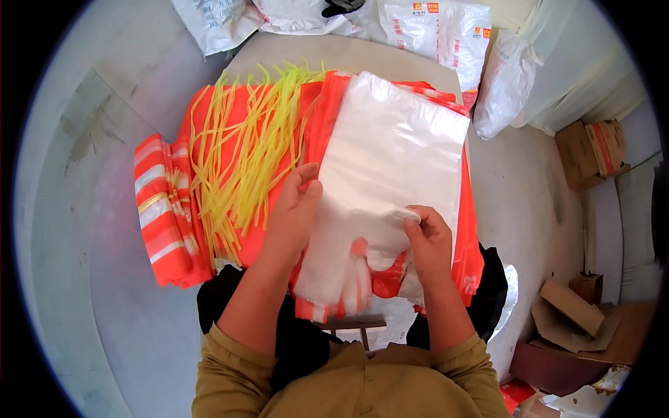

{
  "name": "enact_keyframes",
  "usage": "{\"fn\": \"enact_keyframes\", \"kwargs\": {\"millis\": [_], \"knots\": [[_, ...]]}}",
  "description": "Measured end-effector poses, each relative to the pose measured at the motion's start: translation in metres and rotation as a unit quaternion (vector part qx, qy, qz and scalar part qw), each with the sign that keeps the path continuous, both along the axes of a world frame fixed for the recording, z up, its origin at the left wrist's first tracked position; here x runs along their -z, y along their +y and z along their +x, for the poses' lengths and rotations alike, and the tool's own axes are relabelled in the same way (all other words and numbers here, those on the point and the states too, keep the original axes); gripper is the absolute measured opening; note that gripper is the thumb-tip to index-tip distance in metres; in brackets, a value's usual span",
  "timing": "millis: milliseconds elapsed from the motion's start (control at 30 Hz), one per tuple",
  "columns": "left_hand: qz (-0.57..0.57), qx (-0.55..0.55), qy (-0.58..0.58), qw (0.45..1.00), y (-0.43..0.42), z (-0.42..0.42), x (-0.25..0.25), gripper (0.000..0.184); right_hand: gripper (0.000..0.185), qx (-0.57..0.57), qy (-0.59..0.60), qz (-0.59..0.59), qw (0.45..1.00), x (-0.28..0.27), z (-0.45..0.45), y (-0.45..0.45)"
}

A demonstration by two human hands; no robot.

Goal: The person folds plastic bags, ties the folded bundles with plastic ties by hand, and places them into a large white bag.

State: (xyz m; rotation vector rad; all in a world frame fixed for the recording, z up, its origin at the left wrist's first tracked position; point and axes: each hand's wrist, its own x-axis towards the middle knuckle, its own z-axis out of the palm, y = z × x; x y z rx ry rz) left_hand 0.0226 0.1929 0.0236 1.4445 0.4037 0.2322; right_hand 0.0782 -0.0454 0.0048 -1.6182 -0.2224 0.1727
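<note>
Pinched a raised fold of the translucent bag [394, 150] in the grip of the right hand [431, 244], closed between thumb and fingers, near the bag's lower right part. Put the left hand [289, 212] at the translucent bag's left edge, fingers curled and thumb up against the plastic; could not tell whether that grip was closed on the edge or only rested there. Had the translucent bag lying flat and slightly tilted on top of the red bags [471, 258], with red and white stripes seen below its lower edge. Had the yellow strips [240, 150] spread loosely to the left of the translucent bag, over red material, and the striped bundle [164, 212] farther left, banded around its middle. Had the bench [300, 50] beneath it all, the white sacks [425, 31] beyond the translucent bag's far edge, and the cardboard boxes [589, 157] well apart to its right.
</note>
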Motion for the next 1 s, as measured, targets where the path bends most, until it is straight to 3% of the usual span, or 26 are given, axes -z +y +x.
{"fn": "enact_keyframes", "kwargs": {"millis": [200,267,300,400,500,567,667,733,833,1000], "knots": [[-0.004,0.051,0.070,0.996,0.000,-0.006,-0.007,0.065,0.016,0.003,0.030,0.019,0.999,-0.003,-0.004,0.000],[0.095,0.062,0.071,0.991,0.002,-0.012,-0.001,0.071,0.016,0.001,0.052,0.028,0.998,-0.002,-0.005,0.000],[0.145,0.067,0.070,0.985,0.003,-0.016,0.001,0.074,0.016,-0.015,0.012,0.010,1.000,0.002,-0.005,-0.001],[0.068,0.093,0.061,0.991,0.007,-0.027,-0.006,0.079,0.015,-0.047,-0.110,-0.068,0.990,0.005,-0.007,-0.006],[0.079,0.148,0.099,0.981,0.017,-0.035,-0.013,0.081,0.012,-0.050,-0.206,-0.168,0.963,-0.004,-0.017,-0.004],[0.042,0.149,0.091,0.984,0.013,-0.039,-0.012,0.064,0.016,-0.041,-0.240,-0.211,0.947,-0.004,-0.022,-0.007],[0.014,0.178,0.102,0.979,0.006,-0.041,-0.009,0.049,0.019,-0.057,-0.161,-0.187,0.967,-0.007,-0.027,-0.017],[0.012,0.190,0.119,0.974,-0.002,-0.044,-0.014,0.041,0.021,-0.051,-0.182,-0.199,0.962,-0.009,-0.028,-0.027],[-0.049,0.223,0.117,0.966,-0.007,-0.045,-0.013,0.039,0.020,-0.045,-0.249,-0.224,0.941,-0.010,-0.026,-0.040],[-0.099,0.255,0.090,0.958,-0.005,-0.053,-0.019,0.051,0.019,-0.059,-0.315,-0.268,0.908,-0.012,-0.031,-0.042]]}}
